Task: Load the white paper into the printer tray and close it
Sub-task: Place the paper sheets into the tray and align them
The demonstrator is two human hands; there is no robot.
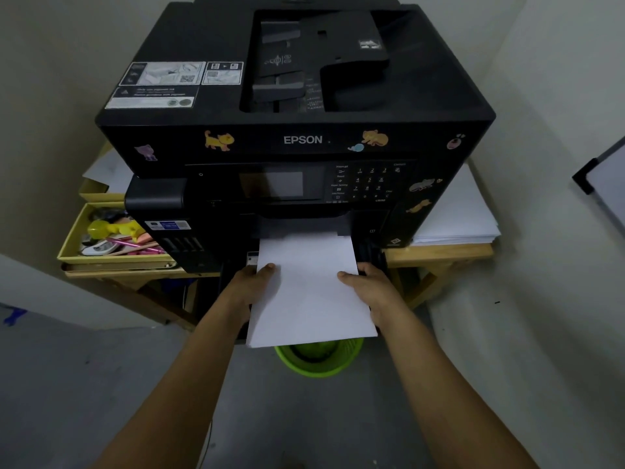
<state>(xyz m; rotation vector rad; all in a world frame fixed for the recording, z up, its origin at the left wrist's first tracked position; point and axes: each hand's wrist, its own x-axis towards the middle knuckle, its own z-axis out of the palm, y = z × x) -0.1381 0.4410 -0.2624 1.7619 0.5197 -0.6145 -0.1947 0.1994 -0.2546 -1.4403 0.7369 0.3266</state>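
A black Epson printer [297, 140] stands on a wooden table. Its paper tray [373, 257] is pulled out at the front, mostly hidden under a stack of white paper [309, 292]. The stack's far end reaches into the printer's front opening, and its near end juts past the tray. My left hand [252, 282] grips the stack's left edge, thumb on top. My right hand [368, 286] grips the right edge the same way, fingers hidden beneath.
A green wastebasket [318, 358] sits on the floor right below the paper. A yellow box of pens and stationery [111, 236] lies left of the printer. A pile of white sheets [463, 214] lies on the wooden table [439, 253] to the right. Walls close in on both sides.
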